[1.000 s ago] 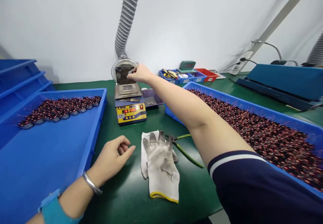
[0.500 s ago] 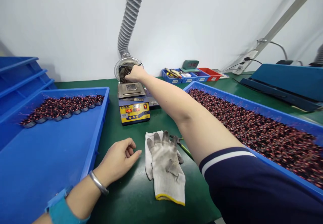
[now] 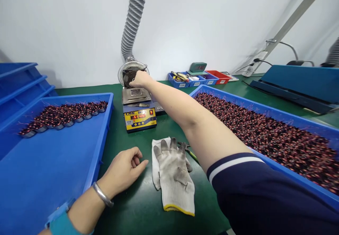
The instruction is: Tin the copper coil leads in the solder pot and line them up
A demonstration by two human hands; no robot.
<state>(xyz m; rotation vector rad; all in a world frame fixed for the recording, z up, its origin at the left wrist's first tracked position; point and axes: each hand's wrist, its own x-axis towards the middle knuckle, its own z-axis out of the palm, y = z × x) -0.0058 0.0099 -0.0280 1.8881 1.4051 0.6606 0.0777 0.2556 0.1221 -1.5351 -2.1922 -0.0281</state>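
My right hand (image 3: 140, 79) reaches far forward to the round fan (image 3: 129, 76) of a fume extractor. Its fingers are bent together in front of the grille, and whatever they may hold is hidden. Right below it sits a solder pot (image 3: 136, 95) with a small square of metal in its top plate and a yellow front panel (image 3: 140, 119) with red digits. My left hand (image 3: 124, 171) rests empty on the green bench, fingers loosely curled, thumb apart. Beside it lie white work gloves (image 3: 173, 178) with greyed fingertips. Green-handled pliers (image 3: 192, 155) show partly behind my right forearm.
On the left, a blue tray (image 3: 106, 122) holds rows of small round parts with reddish wires; stacked blue bins (image 3: 23, 79) stand behind. A larger blue tray (image 3: 225, 95) full of wired parts lies right. Small bins (image 3: 178, 83) and a teal machine (image 3: 299, 86) are farther back.
The view has shifted slightly. The digits on the yellow panel have changed. My right hand stays at the fan, and my left hand keeps its place on the bench.
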